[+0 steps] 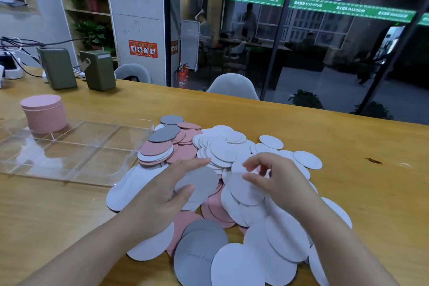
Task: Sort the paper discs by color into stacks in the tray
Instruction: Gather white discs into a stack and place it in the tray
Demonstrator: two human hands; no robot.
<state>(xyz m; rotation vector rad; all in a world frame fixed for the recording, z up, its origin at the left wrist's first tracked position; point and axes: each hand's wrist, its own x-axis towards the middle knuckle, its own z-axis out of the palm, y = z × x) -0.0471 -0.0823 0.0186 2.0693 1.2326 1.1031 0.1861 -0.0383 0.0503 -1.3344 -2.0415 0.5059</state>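
Head view: your left hand (160,195) grips round grey paper disc (199,183), thumb on its face, fingers behind, above loose heap of white, pink and grey paper discs (222,153) on wooden table (348,146). Your right hand (278,181) hovers over white discs, fingers loosely curled, holding nothing. Tall stack of pink paper discs (44,111) stands in far compartment of clear plastic tray (92,153), left of heap.

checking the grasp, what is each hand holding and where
Left hand holds a grey disc at its near-left edge, thumb on top. Right hand hovers above white discs; grip unclear.
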